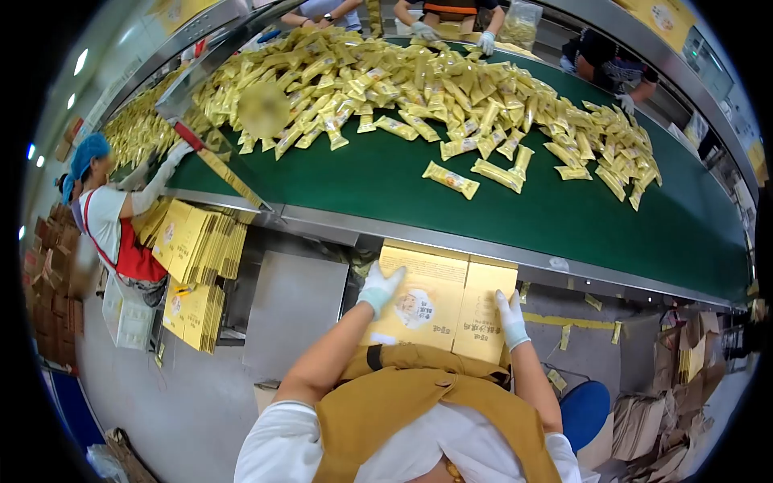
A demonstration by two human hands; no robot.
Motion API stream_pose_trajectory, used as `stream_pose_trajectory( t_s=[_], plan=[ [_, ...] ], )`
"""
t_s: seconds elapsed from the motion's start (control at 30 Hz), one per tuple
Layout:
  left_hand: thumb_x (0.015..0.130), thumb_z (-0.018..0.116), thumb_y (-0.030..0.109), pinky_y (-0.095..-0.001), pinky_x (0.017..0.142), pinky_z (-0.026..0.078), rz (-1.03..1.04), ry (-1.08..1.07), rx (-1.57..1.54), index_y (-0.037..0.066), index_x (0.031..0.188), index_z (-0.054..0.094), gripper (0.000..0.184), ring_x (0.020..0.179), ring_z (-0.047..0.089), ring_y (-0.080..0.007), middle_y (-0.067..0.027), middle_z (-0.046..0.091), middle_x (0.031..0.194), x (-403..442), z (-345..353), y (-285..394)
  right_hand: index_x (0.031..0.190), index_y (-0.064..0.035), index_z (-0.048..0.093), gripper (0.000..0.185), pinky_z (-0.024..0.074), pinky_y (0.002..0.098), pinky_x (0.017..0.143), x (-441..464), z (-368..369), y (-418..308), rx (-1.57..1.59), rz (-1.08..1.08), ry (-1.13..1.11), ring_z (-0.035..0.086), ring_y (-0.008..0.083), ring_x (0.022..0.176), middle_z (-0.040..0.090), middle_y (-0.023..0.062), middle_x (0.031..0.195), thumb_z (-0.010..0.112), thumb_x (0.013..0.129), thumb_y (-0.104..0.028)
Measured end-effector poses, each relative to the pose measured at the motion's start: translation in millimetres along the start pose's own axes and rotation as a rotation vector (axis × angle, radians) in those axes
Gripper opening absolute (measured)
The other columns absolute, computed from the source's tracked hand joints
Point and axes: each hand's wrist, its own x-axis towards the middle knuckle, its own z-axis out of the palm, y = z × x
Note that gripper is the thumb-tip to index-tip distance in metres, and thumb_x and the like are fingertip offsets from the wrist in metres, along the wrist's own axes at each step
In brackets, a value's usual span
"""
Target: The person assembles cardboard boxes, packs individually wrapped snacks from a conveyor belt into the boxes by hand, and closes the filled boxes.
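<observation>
A yellow printed carton [460, 299] that looks folded flat is in front of my apron, just below the near edge of the conveyor belt. My left hand [382, 287], in a white glove, grips its left side with the thumb over the printed face. On the opposite side, my gloved right hand [510, 315] holds the right edge, fingers pointing up along it. Parts of the fingers of both hands are hidden. Past the carton, a large heap of yellow wrapped snack packets [394, 80] lies on the green belt [362, 189].
At left, a co-worker in a blue cap [90, 153] reaches over the belt beside stacked flat cartons [197, 241]. Other workers' gloved hands [486, 43] are across the belt. A blue stool [585, 414] and cardboard pieces [640, 427] stand at lower right.
</observation>
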Motion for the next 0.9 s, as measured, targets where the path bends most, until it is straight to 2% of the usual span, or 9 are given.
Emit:
stream_pose_trajectory(
  t_s=[0.07,0.2,0.27,0.4,0.5,0.53,0.6,0.73,0.9],
  plan=[
    [0.082,0.074,0.052,-0.0389,0.105,0.043,0.04,0.032,-0.114,-0.004,0.141,0.044,0.086,0.13,0.053,-0.0365,-0.0269,0.054,0.138,-8,-3,-3,0.151,0.0072,0.025,0.082,0.0367,0.0357,0.11,-9,-3,-10,0.01,-0.044,0.034,0.046,0.0293,0.133,0.045,0.0231,0.146,0.062,0.096,-0.042],
    [0.106,0.043,0.035,-0.0376,0.104,0.045,0.293,-0.075,-0.535,-0.005,0.141,0.045,0.053,0.122,0.058,-0.0258,-0.0158,0.061,0.132,-35,-38,-4,0.142,0.001,0.041,0.061,0.0391,0.0386,0.107,-38,-13,-37,0.267,-0.227,0.152,0.05,0.0261,0.125,0.053,0.0169,0.135,0.052,0.101,-0.043],
    [0.104,0.034,0.056,-0.0392,0.109,0.039,0.308,-0.467,-0.894,-0.002,0.132,0.055,0.068,0.125,0.056,-0.0282,-0.0162,0.061,0.131,-81,-63,40,0.139,0.0003,0.044,0.06,0.039,0.0395,0.107,-33,-32,-27,0.476,-0.364,0.161,0.05,0.0259,0.125,0.054,0.0168,0.133,0.046,0.103,-0.047],
    [0.102,0.029,0.063,-0.0445,0.117,0.029,0.561,-1.002,-0.268,-0.003,0.141,0.049,0.08,0.137,0.045,-0.035,-0.0207,0.051,0.146,-104,-71,61,0.142,0.0001,0.044,0.073,0.0352,0.0398,0.113,-46,-44,-85,0.319,-0.45,0.253,0.048,0.0261,0.132,0.054,0.0178,0.136,0.039,0.102,-0.061],
    [0.099,0.04,0.06,-0.0454,0.119,0.025,0.927,-1.051,-0.03,-0.003,0.143,0.048,0.078,0.143,0.037,-0.0387,-0.0229,0.045,0.15,-115,-57,70,0.141,-0.0013,0.044,0.065,0.0408,0.0384,0.108,-40,-56,-85,0.109,-0.58,0.072,0.054,0.0243,0.123,0.058,0.0155,0.129,0.044,0.103,-0.054],
    [0.094,0.049,0.032,-0.0439,0.12,0.022,0.947,-1.108,-0.072,0.0,0.148,0.043,0.063,0.143,0.035,-0.0358,-0.0208,0.037,0.155,-109,-56,67,0.141,-0.004,0.046,0.057,0.0449,0.0355,0.104,-32,-59,-77,0.229,-0.514,0.007,0.058,0.0216,0.118,0.061,0.0113,0.126,0.061,0.099,-0.04],
    [0.098,0.042,0.062,-0.0455,0.116,0.03,0.869,-1.067,-0.137,-0.005,0.141,0.05,0.08,0.139,0.042,-0.0371,-0.0234,0.049,0.146,-108,-56,68,0.139,-0.0051,0.05,0.056,0.0495,0.0341,0.099,-39,-79,-70,0.058,-0.534,-0.149,0.062,0.0193,0.112,0.065,0.0088,0.12,0.073,0.092,-0.026],
    [0.1,0.044,0.057,-0.0439,0.107,0.043,0.766,-0.957,-0.154,-0.009,0.133,0.055,0.075,0.121,0.059,-0.0356,-0.0216,0.063,0.13,-87,-63,62,0.114,-0.0066,0.073,0.035,0.0557,0.0346,0.085,-33,-101,-69,-0.311,-0.8,-0.421,0.069,0.0155,0.095,0.076,0.0052,0.101,0.079,0.079,-0.011],
    [0.107,0.045,0.029,-0.04,0.096,0.052,0.533,-0.362,-0.454,-0.007,0.122,0.062,0.043,0.102,0.07,-0.0277,-0.0161,0.071,0.113,-36,-51,86,0.104,-0.0028,0.074,0.021,0.0552,0.0322,0.078,-80,-136,-104,-0.195,-0.353,-0.069,0.068,0.0128,0.085,0.075,0.0046,0.095,0.075,0.086,-0.014]
  ],
)
